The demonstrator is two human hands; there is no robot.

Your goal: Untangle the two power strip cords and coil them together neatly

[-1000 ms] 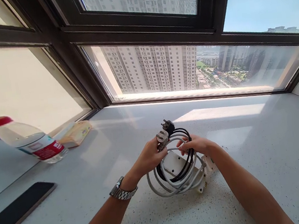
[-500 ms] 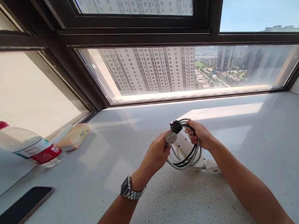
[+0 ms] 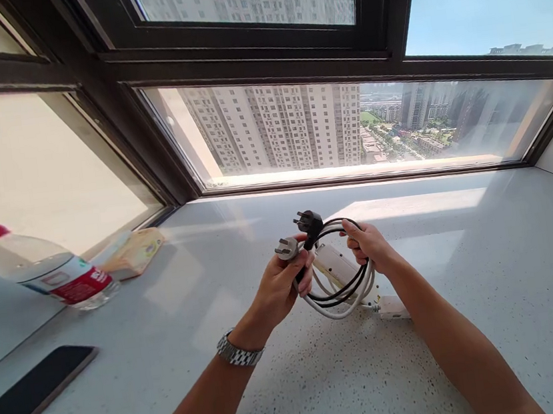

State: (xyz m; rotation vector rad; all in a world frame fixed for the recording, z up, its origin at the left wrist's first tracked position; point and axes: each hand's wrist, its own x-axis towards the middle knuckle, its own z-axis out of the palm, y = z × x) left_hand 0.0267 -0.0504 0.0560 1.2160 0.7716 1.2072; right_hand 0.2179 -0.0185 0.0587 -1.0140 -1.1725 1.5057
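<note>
My left hand (image 3: 282, 285) is closed around two plug ends: a grey-white plug (image 3: 286, 248) and a black plug (image 3: 308, 221), both sticking up above the fingers. My right hand (image 3: 369, 242) grips the far side of a coil of white and black cables (image 3: 342, 296), held up over the speckled countertop (image 3: 327, 375). Inside the coil sits a white power strip (image 3: 335, 265). Another white block (image 3: 392, 306) at the end of a cable lies on the counter under my right wrist. A metal watch is on my left wrist.
A water bottle (image 3: 47, 270) with a red cap and red label lies at the left. A tissue pack (image 3: 133, 253) rests by the window frame. A dark phone (image 3: 30, 395) lies at the near left. Large windows (image 3: 347, 124) run along the back.
The coiled cables were lifted off the counter and gathered tighter between my hands. My left hand shifted its grip, and both plugs now point up and left.
</note>
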